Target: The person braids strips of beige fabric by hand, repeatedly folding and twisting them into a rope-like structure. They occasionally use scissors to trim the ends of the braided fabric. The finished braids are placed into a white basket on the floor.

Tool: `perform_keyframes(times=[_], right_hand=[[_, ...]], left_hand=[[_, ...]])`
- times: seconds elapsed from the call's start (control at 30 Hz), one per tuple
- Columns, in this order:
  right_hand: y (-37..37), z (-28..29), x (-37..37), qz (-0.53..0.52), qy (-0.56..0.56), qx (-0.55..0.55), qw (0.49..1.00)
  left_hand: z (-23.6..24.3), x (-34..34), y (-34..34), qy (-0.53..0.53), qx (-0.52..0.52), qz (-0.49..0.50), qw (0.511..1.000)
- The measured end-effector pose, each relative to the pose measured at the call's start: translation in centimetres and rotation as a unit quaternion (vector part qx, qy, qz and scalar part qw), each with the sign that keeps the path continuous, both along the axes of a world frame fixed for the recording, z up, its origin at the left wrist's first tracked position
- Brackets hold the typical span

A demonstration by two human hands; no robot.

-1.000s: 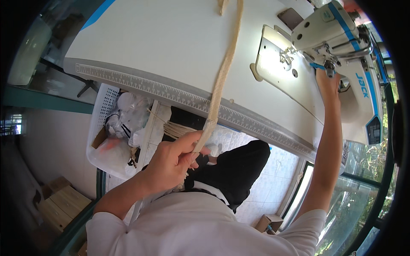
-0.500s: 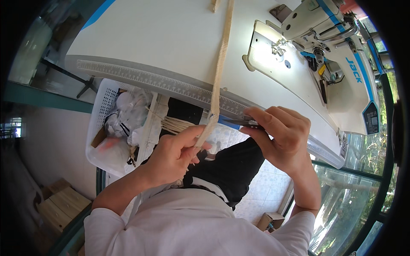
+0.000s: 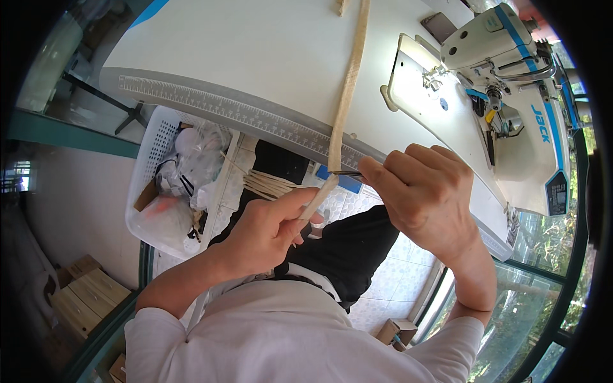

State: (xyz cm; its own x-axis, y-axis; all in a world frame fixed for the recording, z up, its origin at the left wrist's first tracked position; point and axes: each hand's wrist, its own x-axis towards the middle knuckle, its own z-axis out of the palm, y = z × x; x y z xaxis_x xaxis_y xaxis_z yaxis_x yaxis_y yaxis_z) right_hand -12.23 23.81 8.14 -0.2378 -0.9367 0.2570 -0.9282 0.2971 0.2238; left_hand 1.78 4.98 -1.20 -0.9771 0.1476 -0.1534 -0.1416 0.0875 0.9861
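Note:
My left hand [image 3: 258, 230] is closed, pinching the end of a long beige fabric strip [image 3: 350, 83]. From there the strip bends at the table edge and runs away from me across the white tabletop. Thread snips [image 3: 347, 173] are gripped in my right hand [image 3: 428, 198], mostly covered by its fingers. Their thin dark tips reach the strip right at its bend, a little beyond my left fingers. I cannot make out whether the blades have cut into the fabric. A bundle of similar beige strips [image 3: 265, 183] hangs over my leg behind the left hand.
A white sewing machine [image 3: 511, 96] with blue stripes stands at the right. Along the front of the table [image 3: 255, 45] runs a printed ruler [image 3: 223, 105]. A white plastic basket [image 3: 145, 153] full of bags and scraps sits below at the left. A dark flat object [image 3: 438, 27] lies behind the needle plate.
My right hand has turned and brought the snips' tips left onto the strip at its bend. My left hand still pinches the strip. The whole view has shifted slightly.

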Motion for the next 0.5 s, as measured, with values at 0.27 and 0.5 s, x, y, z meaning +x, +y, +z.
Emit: perform_keyframes(times=[0.27,0.5], right_hand=[[-1.6,-2.0,-1.0,-0.048,-0.047,-0.055,0.996],[-8.4,-6.0,-7.5,-0.168,0.034,-0.167,0.971]], left_hand=[[-0.2,0.0,-0.2,0.002,0.0,0.011,1.0],[0.1,0.5,-0.8,-0.045,0.042,0.038,0.997]])
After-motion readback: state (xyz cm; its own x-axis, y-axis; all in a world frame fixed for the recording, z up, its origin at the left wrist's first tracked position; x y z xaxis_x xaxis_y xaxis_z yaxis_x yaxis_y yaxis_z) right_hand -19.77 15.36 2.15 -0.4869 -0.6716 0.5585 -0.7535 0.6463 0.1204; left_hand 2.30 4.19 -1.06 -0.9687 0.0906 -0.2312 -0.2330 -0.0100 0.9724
